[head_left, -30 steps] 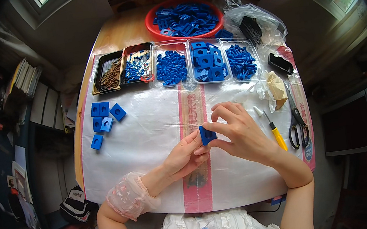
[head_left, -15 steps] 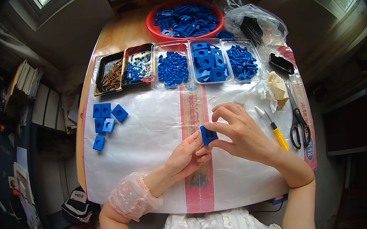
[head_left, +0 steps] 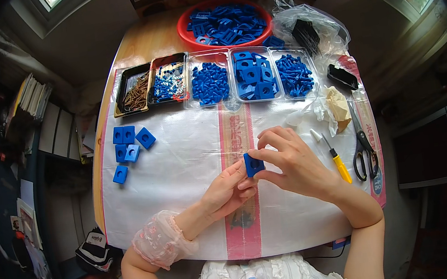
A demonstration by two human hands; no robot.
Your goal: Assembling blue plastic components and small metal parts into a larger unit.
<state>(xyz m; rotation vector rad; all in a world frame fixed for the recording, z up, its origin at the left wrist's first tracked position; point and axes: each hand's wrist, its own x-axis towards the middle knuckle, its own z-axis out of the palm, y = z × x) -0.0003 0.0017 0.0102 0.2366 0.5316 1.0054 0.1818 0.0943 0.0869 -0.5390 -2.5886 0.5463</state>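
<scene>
A small blue square block [head_left: 253, 164] is held above the middle of the table [head_left: 128, 45], over the red stripe of the clear plastic sheet [head_left: 181, 161] spread across it. The block is pinched by the right hand [head_left: 291, 164], whose thumb and fingers are closed around its right side and top. The left hand [head_left: 228, 190] is curled against the block from the left and below, its fingertips pressed to the block's near edge, so the block is gripped between both hands. A sheer pink cuff [head_left: 160, 239] is worn on the left wrist.

To the left, well apart from the hands, five finished blue cubes [head_left: 128, 145] are laid on the sheet, four grouped together and one set slightly nearer. Along the far edge of the sheet a row of trays is placed: a black tray of brown screws [head_left: 132, 89], a tray of mixed small silver and blue parts [head_left: 169, 82], and three clear trays of blue parts [head_left: 252, 74]. Beyond them a red bowl [head_left: 185, 30] filled with blue pieces is seen, with a clear bag of dark parts [head_left: 307, 29] at its right.

To the right of the hands a yellow-handled screwdriver [head_left: 336, 158] is laid, near the right wrist. Just beyond it black-handled scissors [head_left: 362, 142] are placed, and farther off a crumpled tissue [head_left: 331, 108] and a small black object [head_left: 342, 76] are seen.
</scene>
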